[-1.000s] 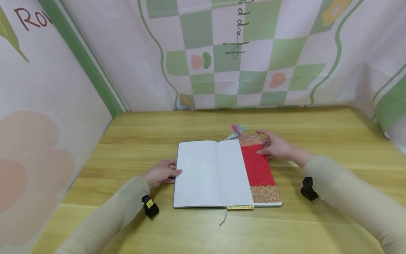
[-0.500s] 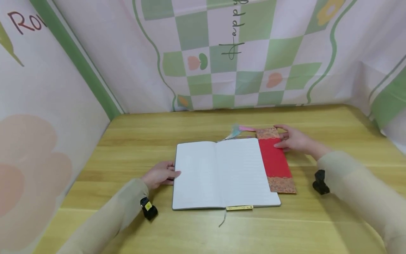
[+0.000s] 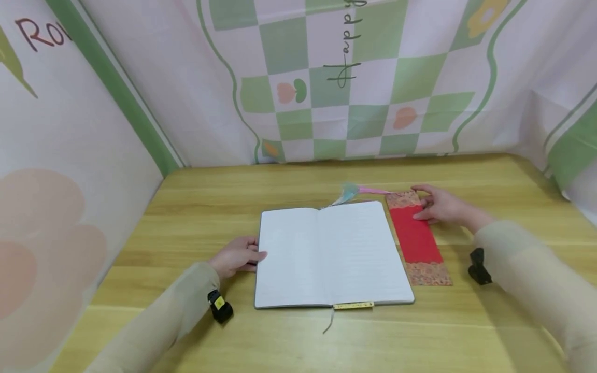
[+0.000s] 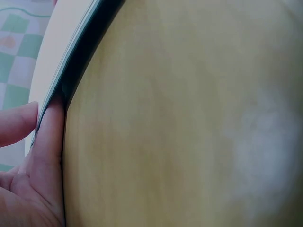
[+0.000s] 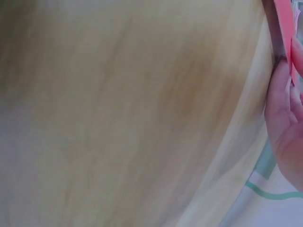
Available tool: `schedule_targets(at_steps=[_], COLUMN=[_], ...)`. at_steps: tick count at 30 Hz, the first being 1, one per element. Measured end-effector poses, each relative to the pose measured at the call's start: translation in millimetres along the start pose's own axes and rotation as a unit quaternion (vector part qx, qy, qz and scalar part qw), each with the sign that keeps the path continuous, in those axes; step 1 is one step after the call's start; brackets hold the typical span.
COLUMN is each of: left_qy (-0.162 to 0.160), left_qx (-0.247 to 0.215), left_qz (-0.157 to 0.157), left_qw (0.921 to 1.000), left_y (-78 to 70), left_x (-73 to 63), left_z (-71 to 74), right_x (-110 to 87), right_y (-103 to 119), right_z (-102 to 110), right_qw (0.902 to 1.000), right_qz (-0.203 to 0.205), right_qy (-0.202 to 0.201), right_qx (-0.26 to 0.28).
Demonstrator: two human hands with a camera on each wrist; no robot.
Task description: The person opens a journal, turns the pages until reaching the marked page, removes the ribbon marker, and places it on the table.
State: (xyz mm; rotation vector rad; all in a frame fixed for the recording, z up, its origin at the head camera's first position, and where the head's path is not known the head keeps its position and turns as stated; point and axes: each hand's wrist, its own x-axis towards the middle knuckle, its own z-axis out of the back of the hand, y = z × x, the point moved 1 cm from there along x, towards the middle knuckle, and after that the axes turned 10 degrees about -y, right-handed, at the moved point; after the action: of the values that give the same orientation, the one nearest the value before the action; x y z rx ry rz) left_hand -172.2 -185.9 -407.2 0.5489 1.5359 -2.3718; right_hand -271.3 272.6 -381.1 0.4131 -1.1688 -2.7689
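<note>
An open notebook with pale facing pages lies on the table. My left hand pinches its left edge, the thumb on the page and the fingers against the dark cover, as the left wrist view shows. To the right of the notebook is a long red bookmark with patterned bands at both ends. My right hand holds its upper right edge between thumb and fingers. A pink and teal tassel stretches left from the bookmark's top, behind the notebook.
A narrow yellow strip with dark marks sticks out under the notebook's front edge. A thin grey ribbon hangs from the spine onto the wooden table. Printed curtains enclose the back and sides.
My right hand has drawn the red bookmark rightward off the notebook's right page, baring that page. The tassel's pink part has stretched out to the right. My left hand keeps its place.
</note>
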Motion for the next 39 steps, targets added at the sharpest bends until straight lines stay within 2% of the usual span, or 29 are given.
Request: schedule_targets(at_steps=[4,9,14,18,23,26,29,30,34,39], left_qy=[-0.001,0.007,0.008,0.002,-0.002,-0.003,-0.004,-0.005,-0.009,-0.015], left_qx=[0.001,-0.005,-0.007,-0.004,0.001,0.002,0.006,0.007,0.007,0.009], left_qz=[0.002,-0.005,0.0,0.006,0.004,0.0,-0.001,-0.001,0.0,0.007], left_qw=[1.0,0.9999,0.9999,1.0,1.0,1.0,1.0,1.0,0.9999,0.9998], left_y=[-0.3,-0.5,-1.6,-4.1,-3.6,-2.9,-2.4,-2.3,-2.6,-2.7], left_x=[-0.9,1.7,1.5,1.8,2.2,2.7,3.1,3.4,2.0,-1.5], left_z=[-0.9,-0.6,-0.1,-0.3,0.2,0.4,0.4,0.3,-0.6,-1.8], right_x=[0.4,-0.4,-2.0,-5.4,-12.8,-16.6,-18.7,-19.0,-18.6,-16.2], right_y=[1.1,5.4,6.9,14.9,40.4,56.9,69.1,71.8,77.6,84.8], right_z=[-0.7,-1.6,-2.4,-6.2,-25.8,-41.1,-56.2,-60.6,-72.1,-76.9], right_qw=[0.9973,0.9853,0.9804,0.9768,0.9674,0.9543,0.9406,0.9379,0.9382,0.9376], right_qz=[0.033,0.083,0.097,0.104,0.163,0.226,0.27,0.274,0.258,0.235], right_qy=[-0.026,-0.064,-0.076,-0.103,-0.131,-0.118,-0.087,-0.072,-0.022,0.007], right_qx=[-0.06,-0.135,-0.153,-0.156,-0.143,-0.155,-0.187,-0.2,-0.23,-0.256])
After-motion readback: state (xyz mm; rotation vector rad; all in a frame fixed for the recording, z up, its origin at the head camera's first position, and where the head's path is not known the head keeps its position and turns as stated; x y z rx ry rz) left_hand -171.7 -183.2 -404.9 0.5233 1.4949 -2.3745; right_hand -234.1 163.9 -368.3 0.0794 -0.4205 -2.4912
